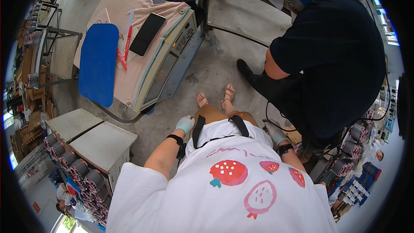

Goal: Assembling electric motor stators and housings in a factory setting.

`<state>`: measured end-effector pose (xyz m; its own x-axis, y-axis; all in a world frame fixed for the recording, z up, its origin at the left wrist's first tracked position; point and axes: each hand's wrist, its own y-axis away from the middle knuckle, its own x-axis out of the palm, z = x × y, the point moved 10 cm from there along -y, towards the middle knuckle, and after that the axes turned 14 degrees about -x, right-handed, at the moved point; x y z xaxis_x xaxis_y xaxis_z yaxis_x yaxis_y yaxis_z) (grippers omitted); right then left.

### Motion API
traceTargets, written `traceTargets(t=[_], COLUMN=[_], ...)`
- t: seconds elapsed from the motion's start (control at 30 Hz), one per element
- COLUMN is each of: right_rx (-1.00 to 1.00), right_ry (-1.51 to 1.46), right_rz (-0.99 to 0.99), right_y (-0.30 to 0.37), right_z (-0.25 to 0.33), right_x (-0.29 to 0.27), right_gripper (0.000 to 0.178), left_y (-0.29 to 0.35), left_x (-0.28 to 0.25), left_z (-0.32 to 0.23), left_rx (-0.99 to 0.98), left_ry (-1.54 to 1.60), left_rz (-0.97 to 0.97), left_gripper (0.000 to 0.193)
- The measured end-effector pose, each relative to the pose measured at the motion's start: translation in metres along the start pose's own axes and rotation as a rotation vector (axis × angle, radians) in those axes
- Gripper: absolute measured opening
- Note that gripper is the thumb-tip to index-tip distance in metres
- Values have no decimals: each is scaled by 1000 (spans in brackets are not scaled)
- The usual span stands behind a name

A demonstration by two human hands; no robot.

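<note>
My left hand (185,124), in a pale glove, hangs beside my left thigh, apart from the machine to its left. Its fingers are foreshortened, and nothing shows in them. My right hand (274,131), gloved with greyish fingers, hangs by my right hip. A thin black cable (268,111) loops close to it; whether they touch I cannot tell. On the cloth-covered machine (181,39) ahead on the left lie a blue board (99,64), a black-screened phone (147,34), red pens (128,43) and some paper.
A person in dark clothes (332,60) sits close on my right, one leg stretched toward my feet. White-topped cabinets (103,144) stand at left, near racks of motor stators (79,170). A metal-framed table (246,15) stands ahead, and a small trolley (64,56) at far left.
</note>
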<state>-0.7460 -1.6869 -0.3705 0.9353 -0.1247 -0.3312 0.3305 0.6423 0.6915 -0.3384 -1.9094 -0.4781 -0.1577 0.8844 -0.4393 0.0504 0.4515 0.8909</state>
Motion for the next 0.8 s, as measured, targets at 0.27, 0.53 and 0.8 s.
traceTargets(t=[0.27,0.53,0.8], right_rx=[-17,1,25], right_ry=[-12,-33,-28], right_rz=[13,5,76], right_y=[-1,0,-3], right_z=[3,-1,-17], right_x=[2,3,12], right_gripper=[38,37,43], left_y=[-1,3,5], left_x=[1,0,-3], left_z=[4,3,5], left_rx=[2,-2,-2], left_ry=[-12,0,5], left_rz=[-5,-6,-12], left_gripper=[44,43,43])
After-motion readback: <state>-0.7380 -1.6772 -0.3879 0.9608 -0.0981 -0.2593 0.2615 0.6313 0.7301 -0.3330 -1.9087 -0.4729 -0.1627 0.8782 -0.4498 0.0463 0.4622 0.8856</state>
